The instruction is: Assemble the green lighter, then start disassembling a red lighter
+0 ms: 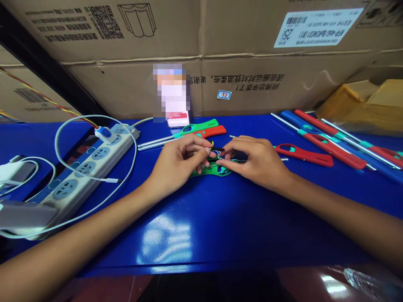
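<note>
My left hand [184,157] pinches a small black part [217,149] with a yellow end, just over the blue table. On the right, my right hand [258,157] has its thumb and fingers closed at the other end of that part, where thin wires [217,156] show. Below the fingertips lies a green lighter shell [214,169], partly covered by my left hand. Behind my hands rest a green lighter [201,125] and a red-orange lighter [212,132] with metal tubes pointing left.
A white power strip [74,191] with looping white cables stands at left. A phone [173,94] leans on a cardboard box [126,84]. Several red and blue lighters lie at right, near a yellow-brown package [343,102]. The blue table's [220,235] front edge is nearest.
</note>
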Motion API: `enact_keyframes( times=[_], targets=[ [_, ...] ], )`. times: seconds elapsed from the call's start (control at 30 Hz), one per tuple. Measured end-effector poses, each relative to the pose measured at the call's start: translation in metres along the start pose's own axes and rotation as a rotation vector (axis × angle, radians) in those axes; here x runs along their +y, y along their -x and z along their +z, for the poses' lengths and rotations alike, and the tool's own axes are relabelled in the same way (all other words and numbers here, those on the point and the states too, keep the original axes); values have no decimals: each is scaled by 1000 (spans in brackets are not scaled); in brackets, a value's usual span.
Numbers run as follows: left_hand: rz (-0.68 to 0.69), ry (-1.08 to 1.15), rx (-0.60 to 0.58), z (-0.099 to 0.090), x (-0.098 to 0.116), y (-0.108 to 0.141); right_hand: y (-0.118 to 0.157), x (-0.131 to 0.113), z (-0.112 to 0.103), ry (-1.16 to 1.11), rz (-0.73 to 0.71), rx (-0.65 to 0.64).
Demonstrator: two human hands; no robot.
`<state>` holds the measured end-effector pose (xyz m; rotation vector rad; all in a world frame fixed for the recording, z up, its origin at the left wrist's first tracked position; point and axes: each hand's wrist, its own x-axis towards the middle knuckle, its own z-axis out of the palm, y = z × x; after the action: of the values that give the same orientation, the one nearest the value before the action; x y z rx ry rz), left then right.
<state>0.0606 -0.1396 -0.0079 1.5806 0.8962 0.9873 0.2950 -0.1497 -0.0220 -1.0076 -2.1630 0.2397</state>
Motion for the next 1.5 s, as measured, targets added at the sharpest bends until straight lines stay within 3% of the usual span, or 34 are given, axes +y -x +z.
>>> enact_keyframes(
  times=[0.2,0.57,0.77,1.07,1.5],
  targets=[
    [-19,45,18,1,0,1,2,-4,0,135,-58,52],
    [-26,7,45,-2,-3,-2,2,-13,-5,89,-86,17],
    [-28,25,53,-3,-3,-2,0,-17,-9,34,-2,114],
    [-36,40,54,-2,-3,-1,1,-17,-5,-158,110,151],
    [-25,54,41,-3,-3,0,-1,-17,-4,-256,230,127]
  ],
)
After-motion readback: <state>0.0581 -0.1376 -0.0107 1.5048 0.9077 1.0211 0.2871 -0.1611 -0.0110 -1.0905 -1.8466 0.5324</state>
